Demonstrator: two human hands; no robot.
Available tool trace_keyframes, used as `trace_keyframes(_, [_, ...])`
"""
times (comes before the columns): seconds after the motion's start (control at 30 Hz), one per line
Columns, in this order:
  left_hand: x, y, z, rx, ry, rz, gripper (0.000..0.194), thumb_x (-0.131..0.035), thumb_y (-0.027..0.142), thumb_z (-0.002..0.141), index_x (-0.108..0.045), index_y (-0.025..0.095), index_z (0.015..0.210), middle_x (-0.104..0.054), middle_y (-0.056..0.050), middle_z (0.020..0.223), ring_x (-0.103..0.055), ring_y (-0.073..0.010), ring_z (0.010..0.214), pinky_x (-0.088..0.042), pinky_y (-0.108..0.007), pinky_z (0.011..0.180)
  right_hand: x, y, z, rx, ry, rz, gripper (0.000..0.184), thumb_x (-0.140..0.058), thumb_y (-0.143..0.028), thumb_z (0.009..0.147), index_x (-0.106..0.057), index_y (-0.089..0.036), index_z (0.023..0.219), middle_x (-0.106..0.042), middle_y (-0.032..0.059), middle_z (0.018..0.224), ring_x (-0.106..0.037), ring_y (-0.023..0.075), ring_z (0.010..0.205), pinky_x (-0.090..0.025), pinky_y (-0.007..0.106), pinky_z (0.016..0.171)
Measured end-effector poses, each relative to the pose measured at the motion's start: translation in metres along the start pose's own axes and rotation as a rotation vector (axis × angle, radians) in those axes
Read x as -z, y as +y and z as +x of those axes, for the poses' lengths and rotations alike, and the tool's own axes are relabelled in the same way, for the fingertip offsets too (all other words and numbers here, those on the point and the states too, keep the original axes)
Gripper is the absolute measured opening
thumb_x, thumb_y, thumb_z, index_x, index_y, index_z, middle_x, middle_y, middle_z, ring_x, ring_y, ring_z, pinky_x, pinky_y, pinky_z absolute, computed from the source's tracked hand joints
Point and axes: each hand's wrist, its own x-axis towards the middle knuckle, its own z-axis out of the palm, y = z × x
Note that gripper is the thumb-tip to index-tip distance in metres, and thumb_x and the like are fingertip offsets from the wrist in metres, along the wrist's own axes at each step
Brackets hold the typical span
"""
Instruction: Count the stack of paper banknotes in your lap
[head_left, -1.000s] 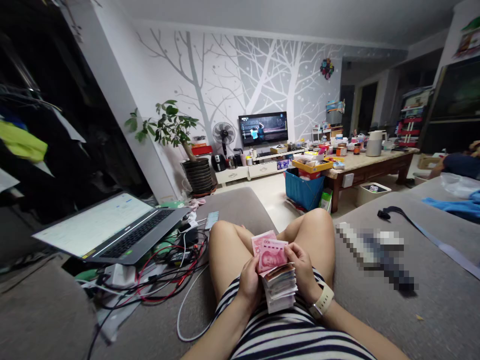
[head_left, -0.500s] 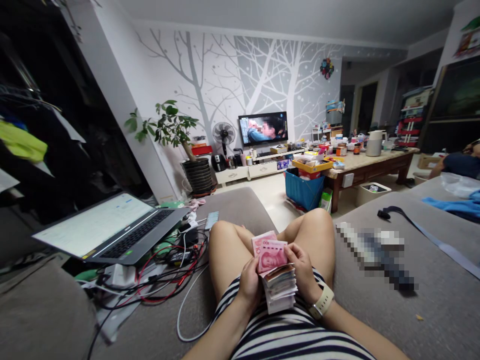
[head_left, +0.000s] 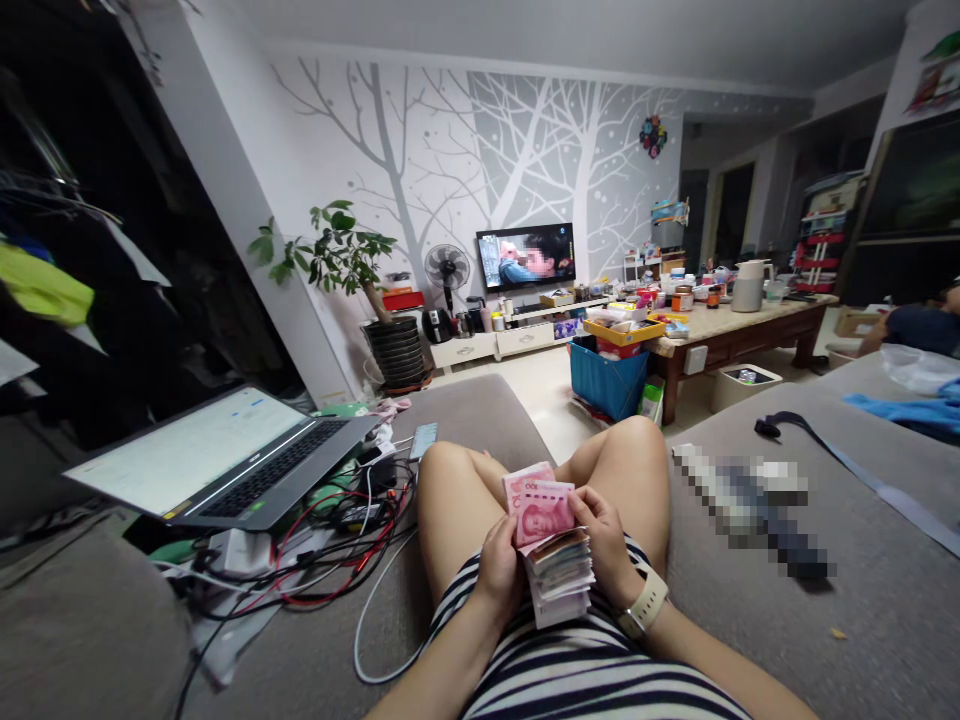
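A thick stack of banknotes (head_left: pixel 561 582) rests in my lap, bent over so that its many edges fan toward me. Red notes (head_left: pixel 541 518) with a portrait stand up at its far side. My left hand (head_left: pixel 498 562) is closed on the left edge of the stack, thumb on the face of the notes. With thumb and fingers pinched, my right hand (head_left: pixel 602 535) grips the upper right corner of the front red note. Its lower fingers go behind the stack and are partly hidden. A pale watch (head_left: pixel 643 602) is on my right wrist.
An open laptop (head_left: pixel 247 455) and tangled cables (head_left: pixel 352 545) lie on the sofa to my left. A strap (head_left: pixel 855 465) and blurred-out items lie to my right. Ahead are a blue bin (head_left: pixel 609 380) and a cluttered coffee table (head_left: pixel 750 322). Part of another person shows far right.
My hands and the banknotes stay almost still. The picture on the television has changed, and the person at the far right has shifted slightly.
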Motion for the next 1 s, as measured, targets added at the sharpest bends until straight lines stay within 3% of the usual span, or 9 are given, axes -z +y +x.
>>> trace_keyframes(0.47, [-0.0025, 0.0024, -0.0005, -0.033, 0.033, 0.063, 0.027, -0.071, 0.04, 0.063, -0.072, 0.015, 0.073, -0.073, -0.006, 0.072, -0.065, -0.0237, 0.074, -0.049, -0.031, 0.069, -0.0012, -0.0033, -0.0003, -0.005, 0.004, 0.007, 0.039, -0.066, -0.054, 0.078, -0.055, -0.018, 0.067, -0.051, -0.0018, 0.064, -0.043, 0.0134, 0.06, -0.039, 0.025, 0.058])
trace_keyframes(1.0, [-0.0039, 0.0041, -0.0004, -0.03, 0.008, 0.069, 0.031, -0.07, 0.044, 0.064, -0.073, 0.016, 0.076, -0.074, -0.007, 0.077, -0.066, -0.0251, 0.077, -0.05, -0.034, 0.073, -0.0022, -0.0063, -0.0002, 0.003, 0.005, 0.007, 0.038, -0.067, -0.053, 0.078, -0.055, -0.019, 0.067, -0.051, -0.002, 0.064, -0.043, 0.0138, 0.061, -0.039, 0.025, 0.058])
